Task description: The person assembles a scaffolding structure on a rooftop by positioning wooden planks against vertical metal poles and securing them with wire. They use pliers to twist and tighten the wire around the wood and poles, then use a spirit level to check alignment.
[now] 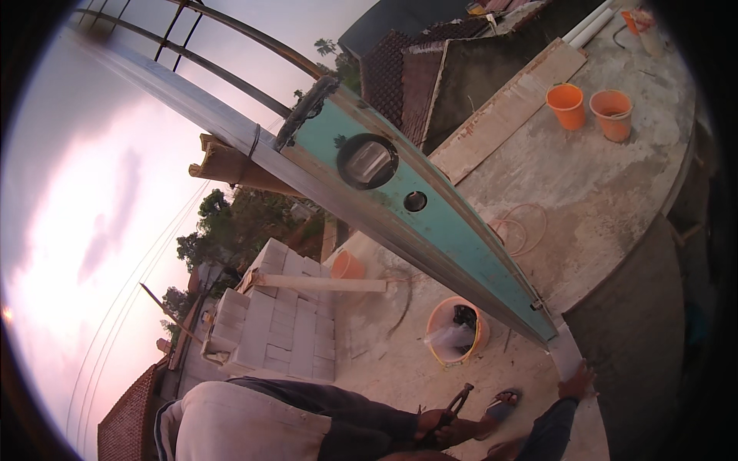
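Observation:
A long teal spirit level (453,219) with a round vial window slants across the middle, close to the camera. It lies along a pale straight bar (207,115) running from the upper left to the lower right. Beyond the level's lower end, my right hand (576,380) is wrapped round a pale end piece of that bar. At the bottom middle, my left hand (444,432) is closed on dark metal pincers (459,401), one end pointing up. Its fingers are partly in shadow. A sandalled foot (503,399) shows between the hands.
A bucket (478,338) with a plastic bag stands on the concrete beneath the level. Pale blocks (284,323) are stacked at left, a plank (323,283) across them. Two orange buckets (566,107) and a long board (507,111) lie farther off. Rebar (231,73) rises upper left.

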### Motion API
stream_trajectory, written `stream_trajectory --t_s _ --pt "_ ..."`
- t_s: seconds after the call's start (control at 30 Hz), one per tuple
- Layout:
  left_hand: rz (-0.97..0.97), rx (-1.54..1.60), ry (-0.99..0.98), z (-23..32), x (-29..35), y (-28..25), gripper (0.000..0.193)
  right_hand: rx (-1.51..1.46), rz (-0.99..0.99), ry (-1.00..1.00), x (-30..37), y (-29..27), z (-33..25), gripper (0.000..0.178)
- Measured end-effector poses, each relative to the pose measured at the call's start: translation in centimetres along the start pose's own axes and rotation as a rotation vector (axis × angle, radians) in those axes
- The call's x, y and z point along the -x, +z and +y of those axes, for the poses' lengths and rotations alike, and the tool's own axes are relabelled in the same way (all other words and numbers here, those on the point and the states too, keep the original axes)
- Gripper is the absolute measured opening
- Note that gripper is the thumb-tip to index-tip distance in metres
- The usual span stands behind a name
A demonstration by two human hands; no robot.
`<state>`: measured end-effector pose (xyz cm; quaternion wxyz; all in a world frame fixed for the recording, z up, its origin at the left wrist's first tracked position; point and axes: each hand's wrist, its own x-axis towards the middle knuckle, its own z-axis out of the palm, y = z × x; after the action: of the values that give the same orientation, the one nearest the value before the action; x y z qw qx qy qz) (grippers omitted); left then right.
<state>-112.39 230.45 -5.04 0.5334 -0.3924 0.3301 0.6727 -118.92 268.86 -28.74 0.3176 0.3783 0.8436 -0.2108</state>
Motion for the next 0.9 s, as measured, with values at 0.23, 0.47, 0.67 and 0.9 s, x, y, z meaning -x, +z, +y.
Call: stream_trajectory --t_s 0.23,0.47,0.67,0.9 --pt "0.052 -0.048 0.036 0.1 -0.6 -0.6 0.022 -0.105 0.081 -0.04 2.5 -1.6 0.9 0.128" --pt "0.108 -0.154 0.067 0.6 2.0 2.3 0.026 -0.565 0.184 -0.346 9.6 -1.0 2.8 0.043" --pt "0.112 -0.474 0.114 0.2 8.4 11.4 0.028 -1.257 -0.525 -0.534 28.3 -5.0 0.7 0.034" --pt "0.311 -1.072 0.501 -2.4 13.0 18.9 0.037 -1.593 -0.396 -0.39 44.0 -14.1 -3.4 0.041"
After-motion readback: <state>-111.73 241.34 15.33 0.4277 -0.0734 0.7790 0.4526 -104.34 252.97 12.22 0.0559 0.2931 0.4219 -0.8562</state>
